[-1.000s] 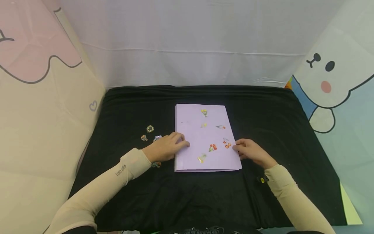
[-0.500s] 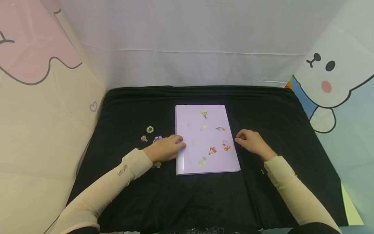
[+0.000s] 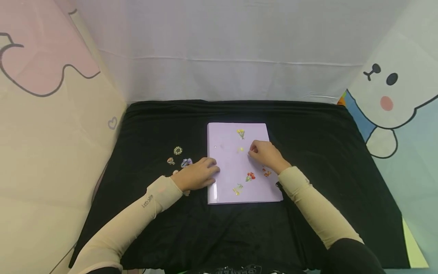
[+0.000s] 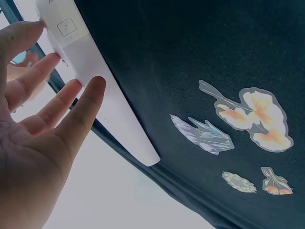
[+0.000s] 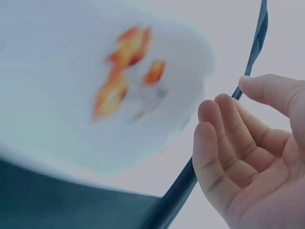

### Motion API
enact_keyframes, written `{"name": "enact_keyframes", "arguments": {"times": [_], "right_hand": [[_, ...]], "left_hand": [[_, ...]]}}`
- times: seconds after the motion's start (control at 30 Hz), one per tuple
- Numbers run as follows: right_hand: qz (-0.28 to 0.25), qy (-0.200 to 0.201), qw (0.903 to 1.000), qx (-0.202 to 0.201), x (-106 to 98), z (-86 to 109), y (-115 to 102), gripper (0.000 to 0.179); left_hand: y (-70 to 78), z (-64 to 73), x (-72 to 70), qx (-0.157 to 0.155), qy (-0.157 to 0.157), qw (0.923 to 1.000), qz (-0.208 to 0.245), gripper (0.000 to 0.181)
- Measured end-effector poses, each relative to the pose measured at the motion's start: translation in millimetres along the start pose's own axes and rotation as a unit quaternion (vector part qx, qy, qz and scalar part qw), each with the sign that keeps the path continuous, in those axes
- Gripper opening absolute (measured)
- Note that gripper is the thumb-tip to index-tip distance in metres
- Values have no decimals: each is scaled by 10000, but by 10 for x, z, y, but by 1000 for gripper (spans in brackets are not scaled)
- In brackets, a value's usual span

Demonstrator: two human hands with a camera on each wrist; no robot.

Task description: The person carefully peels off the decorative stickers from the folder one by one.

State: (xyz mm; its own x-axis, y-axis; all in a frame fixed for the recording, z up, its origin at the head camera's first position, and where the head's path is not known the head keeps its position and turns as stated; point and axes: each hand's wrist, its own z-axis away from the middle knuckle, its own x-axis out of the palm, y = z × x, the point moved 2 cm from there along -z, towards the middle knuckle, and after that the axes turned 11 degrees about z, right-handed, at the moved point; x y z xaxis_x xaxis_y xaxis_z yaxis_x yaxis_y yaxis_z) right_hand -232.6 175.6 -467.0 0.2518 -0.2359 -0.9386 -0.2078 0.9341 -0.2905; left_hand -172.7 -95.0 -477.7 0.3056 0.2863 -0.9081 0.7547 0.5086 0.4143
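A lilac file folder with several flower stickers lies closed on black cloth. My left hand rests at its left edge; in the left wrist view the fingertips touch the folder's spine. Over the right half of the cover is my right hand, its fingers loosely bent. The right wrist view shows thumb and fingers apart with nothing between them. Orange flowers on the cover appear blurred there. Red tulips and yellow flowers also decorate the cover.
Left of the folder lie loose flower stickers: a wreath, a small orange flower and a purple flower. An orange flower sticker is partly hidden by my left hand in the head view. A white curtain hangs behind the black cloth.
My right hand has let go of the folder's right edge and moved left and up over the cover. The cover's slightly raised edge has settled flat. My left hand stays at the spine.
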Motion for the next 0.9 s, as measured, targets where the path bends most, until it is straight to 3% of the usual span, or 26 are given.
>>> {"name": "enact_keyframes", "arguments": {"times": [0.4, 0.9], "right_hand": [[276, 31, 9996, 18, 148, -234, -184, 21], [-96, 20, 9998, 150, 123, -326, -137, 15]], "left_hand": [[8, -20, 19, -43, -134, 9997, -202, 32], [-1, -15, 0, 36, -95, 9997, -228, 31]]}}
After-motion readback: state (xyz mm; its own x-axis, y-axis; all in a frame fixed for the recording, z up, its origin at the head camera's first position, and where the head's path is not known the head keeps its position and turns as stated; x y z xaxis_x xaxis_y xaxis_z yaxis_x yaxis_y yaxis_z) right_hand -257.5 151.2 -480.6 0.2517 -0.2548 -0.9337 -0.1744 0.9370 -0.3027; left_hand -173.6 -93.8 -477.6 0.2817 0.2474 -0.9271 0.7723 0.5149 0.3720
